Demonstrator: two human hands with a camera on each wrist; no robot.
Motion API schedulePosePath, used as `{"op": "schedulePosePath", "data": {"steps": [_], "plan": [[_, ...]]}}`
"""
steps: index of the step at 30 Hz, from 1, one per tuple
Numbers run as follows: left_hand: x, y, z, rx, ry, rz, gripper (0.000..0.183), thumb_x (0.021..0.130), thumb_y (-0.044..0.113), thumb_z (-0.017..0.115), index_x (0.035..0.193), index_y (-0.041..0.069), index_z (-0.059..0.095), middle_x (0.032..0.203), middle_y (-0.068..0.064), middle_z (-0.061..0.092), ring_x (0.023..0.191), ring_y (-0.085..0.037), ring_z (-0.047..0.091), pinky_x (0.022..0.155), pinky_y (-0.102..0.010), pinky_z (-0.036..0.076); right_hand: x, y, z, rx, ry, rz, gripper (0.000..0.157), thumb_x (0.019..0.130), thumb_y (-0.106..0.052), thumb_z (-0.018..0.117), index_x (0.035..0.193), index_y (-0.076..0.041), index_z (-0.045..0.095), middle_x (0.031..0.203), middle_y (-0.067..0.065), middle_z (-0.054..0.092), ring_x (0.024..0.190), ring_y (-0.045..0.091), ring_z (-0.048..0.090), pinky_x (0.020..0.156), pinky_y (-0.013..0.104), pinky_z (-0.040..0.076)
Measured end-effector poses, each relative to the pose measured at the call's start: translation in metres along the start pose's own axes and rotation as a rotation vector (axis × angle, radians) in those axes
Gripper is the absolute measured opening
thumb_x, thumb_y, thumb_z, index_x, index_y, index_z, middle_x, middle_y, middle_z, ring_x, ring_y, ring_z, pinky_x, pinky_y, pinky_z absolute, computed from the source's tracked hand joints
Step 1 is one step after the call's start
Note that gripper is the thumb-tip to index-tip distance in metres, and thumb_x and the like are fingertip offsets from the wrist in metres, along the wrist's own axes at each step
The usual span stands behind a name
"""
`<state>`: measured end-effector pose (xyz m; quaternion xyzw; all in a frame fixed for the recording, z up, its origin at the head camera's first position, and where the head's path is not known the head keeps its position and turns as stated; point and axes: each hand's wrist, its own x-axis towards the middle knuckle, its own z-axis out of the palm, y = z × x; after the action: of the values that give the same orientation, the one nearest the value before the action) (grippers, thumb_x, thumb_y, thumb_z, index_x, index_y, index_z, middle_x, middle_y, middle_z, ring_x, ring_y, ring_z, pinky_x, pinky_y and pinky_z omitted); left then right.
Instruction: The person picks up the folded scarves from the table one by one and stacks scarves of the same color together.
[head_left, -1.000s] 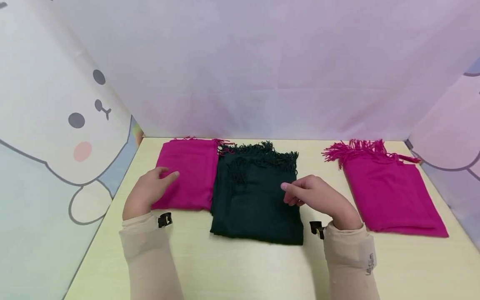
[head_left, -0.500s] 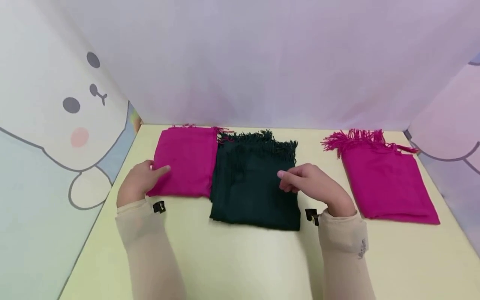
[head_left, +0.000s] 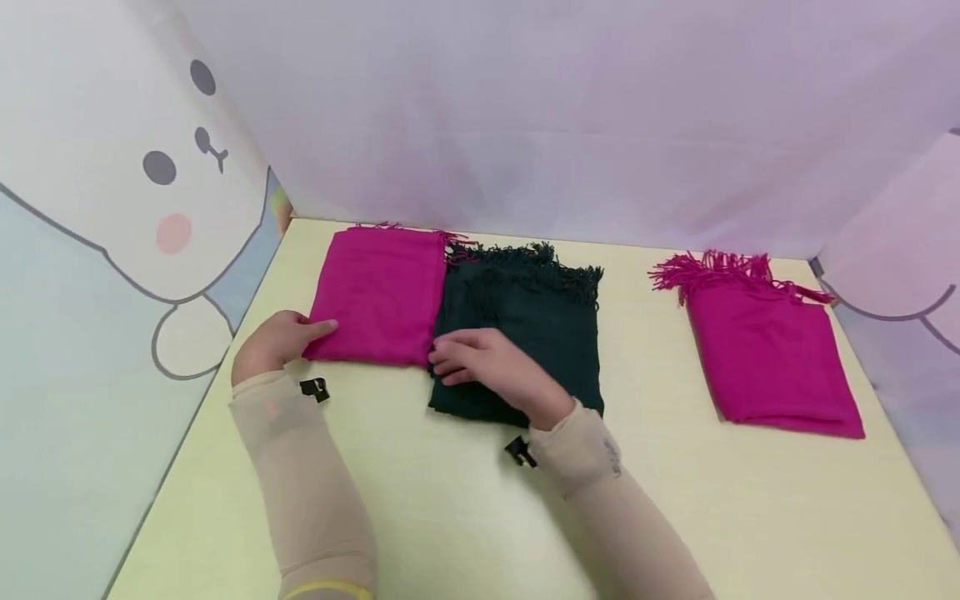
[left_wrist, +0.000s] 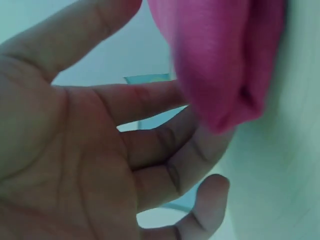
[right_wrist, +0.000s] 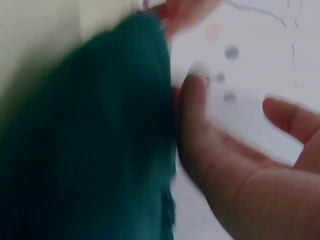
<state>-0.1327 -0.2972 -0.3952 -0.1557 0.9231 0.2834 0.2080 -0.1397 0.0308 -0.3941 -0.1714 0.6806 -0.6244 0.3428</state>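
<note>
A folded magenta scarf (head_left: 375, 296) with fringe at its far end lies on the left. My left hand (head_left: 277, 340) grips its near left corner, thumb over the top and fingers tucked at the side. In the left wrist view, folded scarf layers (left_wrist: 215, 60) hide some fingertips. Beside it, a folded dark green scarf (head_left: 540, 333) lies with its left edge against the magenta one. Over the green scarf is my right hand (head_left: 495, 367), fingers loosely bent and holding nothing, fingertips near the seam between both scarves. The right wrist view is blurred; the green scarf (right_wrist: 100, 130) fills its left.
Another folded magenta scarf (head_left: 772, 358) with fringe lies apart on the right. All rest on a pale yellow table (head_left: 442, 500). A light fabric wall (head_left: 525, 125) stands behind, and a panel with a cartoon face (head_left: 97, 208) borders the left side.
My right hand has swung left across the green scarf toward the left magenta scarf. My left hand has moved outward and down onto that scarf's near left corner. The view has tilted slightly.
</note>
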Motion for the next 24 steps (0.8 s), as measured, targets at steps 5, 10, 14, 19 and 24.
{"op": "schedulePosePath", "data": {"steps": [5,10,14,19,24], "plan": [[0.007,0.000,0.004,-0.023,0.046,0.030,0.059,0.092,0.054,0.046,0.107,-0.002,0.052,0.091,-0.014,0.052,0.086,-0.028,0.049,0.069,-0.036,0.040,0.018,0.007,0.030,-0.106,0.131,0.129,0.060,0.095,-0.036,0.052,0.142,-0.001,0.037,0.137,0.009,0.049,0.109,0.023,0.061,0.099,0.037,0.044],[0.010,-0.004,0.010,-0.141,0.018,0.070,0.069,0.090,0.060,0.046,0.121,-0.001,0.047,0.103,-0.015,0.055,0.091,-0.028,0.058,0.079,-0.038,0.040,0.029,0.008,0.041,-0.362,0.228,0.196,0.046,0.095,-0.039,0.051,0.121,-0.001,0.055,0.109,0.008,0.066,0.085,0.016,0.066,0.080,0.034,0.050],[0.008,-0.018,0.016,-0.343,-0.074,0.049,0.075,0.088,0.061,0.050,0.130,0.000,0.041,0.106,-0.014,0.059,0.085,-0.024,0.069,0.090,-0.039,0.037,0.037,0.005,0.044,-0.472,0.226,0.200,0.033,0.094,-0.037,0.053,0.080,-0.008,0.057,0.081,0.009,0.068,0.064,0.018,0.062,0.053,0.029,0.040],[0.008,-0.024,0.014,-0.518,-0.151,0.093,0.076,0.089,0.059,0.050,0.139,0.004,0.032,0.122,-0.016,0.053,0.088,-0.029,0.069,0.104,-0.046,0.031,0.050,0.002,0.045,-0.423,0.233,0.232,0.035,0.092,-0.036,0.058,0.071,-0.008,0.057,0.077,0.011,0.069,0.056,0.016,0.055,0.052,0.027,0.037],[0.012,-0.017,0.008,-0.559,-0.183,0.144,0.069,0.092,0.050,0.051,0.139,0.005,0.030,0.127,-0.016,0.051,0.092,-0.029,0.069,0.108,-0.045,0.028,0.068,0.004,0.046,-0.261,0.268,0.247,0.031,0.090,-0.030,0.064,0.081,-0.001,0.059,0.083,0.010,0.069,0.074,0.020,0.069,0.070,0.026,0.052]]}}
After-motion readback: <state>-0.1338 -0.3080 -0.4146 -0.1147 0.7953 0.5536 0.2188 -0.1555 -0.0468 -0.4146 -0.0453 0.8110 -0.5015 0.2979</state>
